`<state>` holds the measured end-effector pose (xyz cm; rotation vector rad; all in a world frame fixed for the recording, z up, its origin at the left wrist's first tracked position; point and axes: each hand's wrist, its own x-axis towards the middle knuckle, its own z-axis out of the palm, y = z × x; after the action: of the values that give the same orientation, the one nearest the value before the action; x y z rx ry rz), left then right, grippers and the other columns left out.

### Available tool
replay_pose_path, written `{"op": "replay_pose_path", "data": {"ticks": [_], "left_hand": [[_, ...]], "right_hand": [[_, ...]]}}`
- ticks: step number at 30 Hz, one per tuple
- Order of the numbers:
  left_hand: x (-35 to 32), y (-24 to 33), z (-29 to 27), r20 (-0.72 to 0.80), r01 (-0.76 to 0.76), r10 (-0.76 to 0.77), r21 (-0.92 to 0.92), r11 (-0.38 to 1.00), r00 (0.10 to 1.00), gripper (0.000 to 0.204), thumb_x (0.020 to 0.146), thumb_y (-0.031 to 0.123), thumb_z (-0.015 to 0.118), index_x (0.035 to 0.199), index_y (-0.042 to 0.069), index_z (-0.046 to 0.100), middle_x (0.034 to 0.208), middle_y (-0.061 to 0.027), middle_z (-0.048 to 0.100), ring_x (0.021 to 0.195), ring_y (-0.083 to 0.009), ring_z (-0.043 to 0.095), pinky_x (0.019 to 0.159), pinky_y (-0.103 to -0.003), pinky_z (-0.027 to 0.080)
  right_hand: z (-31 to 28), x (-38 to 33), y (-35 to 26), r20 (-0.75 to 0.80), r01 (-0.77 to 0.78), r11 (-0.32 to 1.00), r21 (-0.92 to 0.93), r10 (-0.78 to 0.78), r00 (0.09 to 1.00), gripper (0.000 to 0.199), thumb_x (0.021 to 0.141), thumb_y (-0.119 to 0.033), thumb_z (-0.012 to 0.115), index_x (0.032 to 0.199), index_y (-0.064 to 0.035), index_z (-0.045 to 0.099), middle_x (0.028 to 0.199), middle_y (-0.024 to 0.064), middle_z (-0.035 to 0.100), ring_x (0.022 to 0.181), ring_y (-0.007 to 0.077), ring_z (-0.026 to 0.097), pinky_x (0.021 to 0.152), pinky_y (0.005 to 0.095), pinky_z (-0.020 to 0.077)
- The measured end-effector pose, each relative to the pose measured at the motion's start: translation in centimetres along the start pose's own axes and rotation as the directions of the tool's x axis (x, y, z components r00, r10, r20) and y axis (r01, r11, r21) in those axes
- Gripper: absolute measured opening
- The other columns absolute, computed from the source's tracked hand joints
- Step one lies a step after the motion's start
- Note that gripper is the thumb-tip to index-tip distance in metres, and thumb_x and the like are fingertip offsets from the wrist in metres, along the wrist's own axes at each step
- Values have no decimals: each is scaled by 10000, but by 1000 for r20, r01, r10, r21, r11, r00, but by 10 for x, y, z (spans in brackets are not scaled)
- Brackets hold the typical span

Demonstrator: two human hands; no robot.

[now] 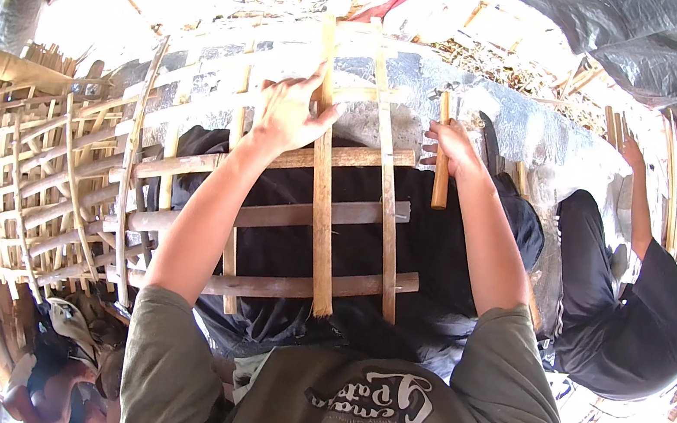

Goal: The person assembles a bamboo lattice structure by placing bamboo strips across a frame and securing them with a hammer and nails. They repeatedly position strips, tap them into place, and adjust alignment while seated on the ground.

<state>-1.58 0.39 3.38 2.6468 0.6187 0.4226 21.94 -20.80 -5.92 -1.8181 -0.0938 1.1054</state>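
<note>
A lattice of bamboo slats and rounder crosspieces [321, 212] lies across my lap, over dark cloth. My left hand [288, 108] is at the far part of a pale bamboo slat [320, 244], its thumb across the slat and its index finger stretched along it. To the right of the lattice, my right hand [455, 148] grips a short wooden stick [439, 193] that points toward me. The stick is apart from the lattice. A narrower slat [386, 166] runs between my two hands, over the crosspieces.
More lattice panels [55, 178] stand to the left. A dark, curved object [491, 142] lies beyond my right wrist. At the right sits another person in dark clothes [619, 324], one hand on some sticks [618, 129]. Bamboo scraps [509, 66] are heaped at the back; dark sheeting [644, 38] hangs above.
</note>
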Motion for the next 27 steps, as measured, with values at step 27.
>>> {"op": "replay_pose_path", "data": {"ticks": [27], "left_hand": [[-16, 6, 15, 370, 3, -84, 214, 977, 925, 767, 874, 524, 568, 1492, 118, 362, 1026, -195, 676, 1023, -340, 625, 1054, -532, 299]], "right_hand": [[28, -7, -32, 88, -49, 989, 141, 37, 995, 250, 961, -258, 578, 1128, -87, 508, 994, 72, 558, 788, 205, 547, 575, 441, 527]]}}
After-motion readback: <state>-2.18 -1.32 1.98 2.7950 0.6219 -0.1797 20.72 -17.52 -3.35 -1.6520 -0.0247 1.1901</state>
